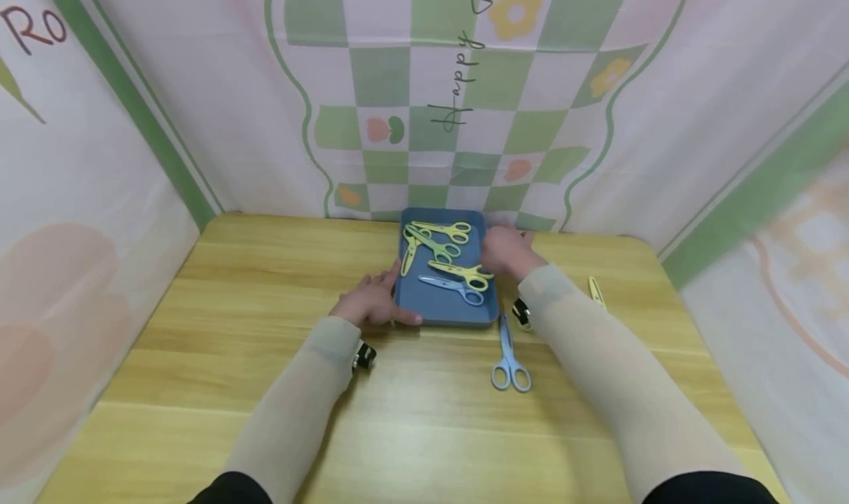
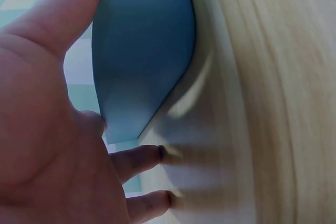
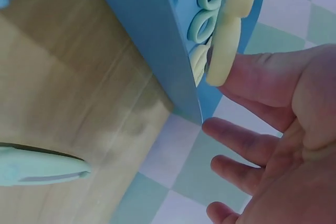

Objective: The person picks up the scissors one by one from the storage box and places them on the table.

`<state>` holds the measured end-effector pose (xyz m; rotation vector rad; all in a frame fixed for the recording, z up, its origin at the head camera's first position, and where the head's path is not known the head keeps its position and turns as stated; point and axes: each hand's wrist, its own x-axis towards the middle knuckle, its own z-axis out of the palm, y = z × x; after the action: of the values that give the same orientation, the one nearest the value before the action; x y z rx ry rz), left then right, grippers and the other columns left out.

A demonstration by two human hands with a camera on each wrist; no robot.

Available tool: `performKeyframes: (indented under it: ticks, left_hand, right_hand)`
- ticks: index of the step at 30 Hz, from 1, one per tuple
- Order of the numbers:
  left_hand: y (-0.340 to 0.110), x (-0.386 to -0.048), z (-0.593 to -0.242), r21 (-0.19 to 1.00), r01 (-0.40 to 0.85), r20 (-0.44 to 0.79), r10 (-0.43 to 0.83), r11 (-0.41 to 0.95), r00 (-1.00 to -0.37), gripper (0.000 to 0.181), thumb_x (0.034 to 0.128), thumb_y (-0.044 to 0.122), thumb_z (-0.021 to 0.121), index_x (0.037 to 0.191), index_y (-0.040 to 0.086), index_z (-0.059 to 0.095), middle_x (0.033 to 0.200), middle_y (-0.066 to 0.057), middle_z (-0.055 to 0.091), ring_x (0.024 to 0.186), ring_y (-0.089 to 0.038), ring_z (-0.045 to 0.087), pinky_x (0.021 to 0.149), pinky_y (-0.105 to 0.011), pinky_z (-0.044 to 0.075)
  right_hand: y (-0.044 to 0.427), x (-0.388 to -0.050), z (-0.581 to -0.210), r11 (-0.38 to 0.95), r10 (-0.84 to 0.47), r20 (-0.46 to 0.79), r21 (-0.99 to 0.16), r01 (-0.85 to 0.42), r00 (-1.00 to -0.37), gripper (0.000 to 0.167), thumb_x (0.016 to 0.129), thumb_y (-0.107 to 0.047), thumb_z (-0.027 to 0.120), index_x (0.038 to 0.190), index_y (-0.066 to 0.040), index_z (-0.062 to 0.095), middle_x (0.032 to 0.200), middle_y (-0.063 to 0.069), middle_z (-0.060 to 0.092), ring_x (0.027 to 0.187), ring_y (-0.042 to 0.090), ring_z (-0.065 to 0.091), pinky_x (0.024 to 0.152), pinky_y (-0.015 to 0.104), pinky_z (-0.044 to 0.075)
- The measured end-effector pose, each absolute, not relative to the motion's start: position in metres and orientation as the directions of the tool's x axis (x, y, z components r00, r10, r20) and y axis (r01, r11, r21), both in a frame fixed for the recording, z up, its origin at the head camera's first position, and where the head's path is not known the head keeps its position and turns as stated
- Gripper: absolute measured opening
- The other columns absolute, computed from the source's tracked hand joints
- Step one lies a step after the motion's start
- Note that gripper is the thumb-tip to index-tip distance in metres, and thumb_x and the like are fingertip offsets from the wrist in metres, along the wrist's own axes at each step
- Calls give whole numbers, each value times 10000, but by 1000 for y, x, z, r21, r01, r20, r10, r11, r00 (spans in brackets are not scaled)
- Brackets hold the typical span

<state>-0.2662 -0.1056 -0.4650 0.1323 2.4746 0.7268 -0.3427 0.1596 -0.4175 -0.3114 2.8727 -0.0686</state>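
Note:
In the head view, a blue tray holds several scissors: yellow pairs, a green pair and a blue pair. My left hand rests at the tray's left side, fingers spread, thumb by the near corner; the left wrist view shows the hand against the tray wall. My right hand is at the right rim. In the right wrist view, its thumb and a finger pinch a yellow scissors handle over the rim; the other fingers are extended.
Blue scissors lie on the wooden table, just outside the tray's near right corner. Another yellow pair, partly hidden by my right forearm, lies farther right. A patterned cloth hangs directly behind the tray.

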Motion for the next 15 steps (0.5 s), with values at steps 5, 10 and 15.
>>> performKeyframes:
  ticks: [5,10,15]
  left_hand:
    - [-106,-273,-473,490,-55,-495,225,870,-839,1326,657,714,791,1554,409,-137,1655,-75,45,1495,-343,-41,1061,-752,21]
    - [-107,-274,-476,493,-58,-495,225,868,-839,1328,656,702,801,1552,413,-136,1653,-71,41,1494,-350,-36,1058,-757,27]
    - [-106,-273,-474,490,-53,-493,226,870,-840,1323,666,690,804,1551,418,-140,1654,-74,49,1492,-369,-30,1055,-761,30]
  right_hand:
    - [170,-332,-419,978,-198,-214,-107,-178,-957,187,809,-71,537,638,-93,608,975,101,667,920,323,545,895,715,340]
    - [182,-317,-420,977,-199,-218,-118,-177,-955,200,788,-117,606,588,-100,615,1236,160,659,1167,396,538,943,748,315]
    - [191,-299,-422,964,-165,-183,-238,-119,-969,262,855,-151,639,597,-111,632,1378,158,579,1310,416,426,979,775,217]
